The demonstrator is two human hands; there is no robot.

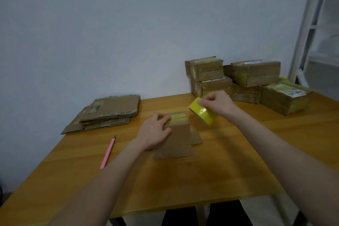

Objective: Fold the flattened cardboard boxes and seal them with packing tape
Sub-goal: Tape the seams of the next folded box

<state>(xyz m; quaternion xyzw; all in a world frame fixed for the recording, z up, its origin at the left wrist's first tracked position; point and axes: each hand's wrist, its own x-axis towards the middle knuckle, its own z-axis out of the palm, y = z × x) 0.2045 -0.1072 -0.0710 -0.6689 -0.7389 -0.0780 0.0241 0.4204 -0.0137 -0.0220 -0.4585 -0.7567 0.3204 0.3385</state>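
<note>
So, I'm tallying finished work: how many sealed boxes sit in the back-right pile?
5: upper left box above lower left box; upper middle box above lower middle box; right box alone on the table. Others may hide behind.

We see a small brown box standing upright on the desk, with a strip of yellow tape across its top and a loose flap lying flat at its lower right. Our left hand grips its top left corner. Just right of the box and a little above it, our right hand pinches a tilted roll of yellow tape. Well left of the box lies a stack of flattened cardboard. Behind the box to the right, sealed boxes are piled up.
</note>
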